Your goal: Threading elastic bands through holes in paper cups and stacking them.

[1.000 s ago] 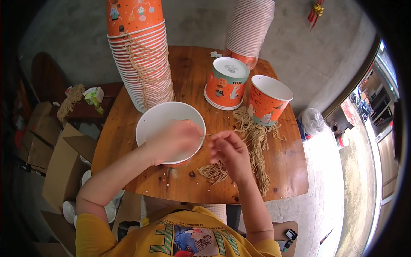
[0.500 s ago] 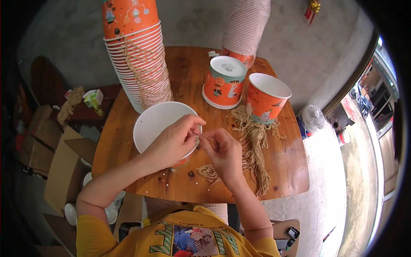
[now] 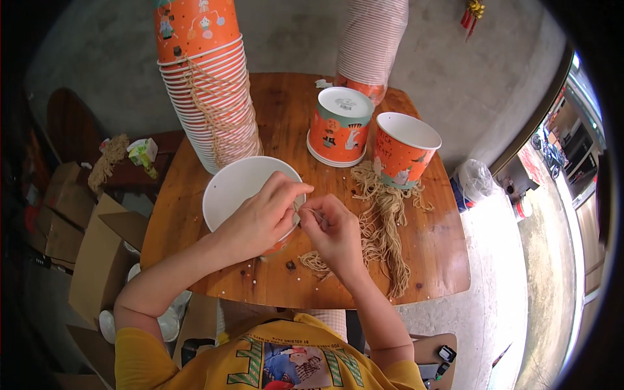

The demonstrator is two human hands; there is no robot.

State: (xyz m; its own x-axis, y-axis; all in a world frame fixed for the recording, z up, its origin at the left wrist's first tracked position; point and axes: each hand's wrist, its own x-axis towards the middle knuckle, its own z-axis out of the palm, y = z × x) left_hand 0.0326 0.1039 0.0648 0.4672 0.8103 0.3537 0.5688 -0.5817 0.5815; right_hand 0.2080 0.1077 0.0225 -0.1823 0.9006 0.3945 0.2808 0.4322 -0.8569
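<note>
A white-lined orange paper bucket (image 3: 227, 192) stands upright near the table's front. My left hand (image 3: 263, 211) lies across its right rim, with thumb and fingertips closed on a thin cord (image 3: 297, 209) there. Just beside that, my right hand (image 3: 337, 231) pinches the same cord between thumb and curled fingers. The cord's tie point at the rim is mostly hidden by my fingers. To the right of my right hand spreads a bundle of loose beige cords (image 3: 389, 237).
A tall bucket stack (image 3: 211, 110) draped with cords rises at the back left. An upside-down bucket (image 3: 338, 133) and an upright one (image 3: 406, 149) stand to the right, the latter on the cords. Behind is a plastic-wrapped stack (image 3: 370, 42). Open cardboard boxes (image 3: 97, 266) sit left.
My right hand has shifted slightly left and closed in its fingers around the cord. My left index finger reaches out straighter over the rim. The buckets stay in place.
</note>
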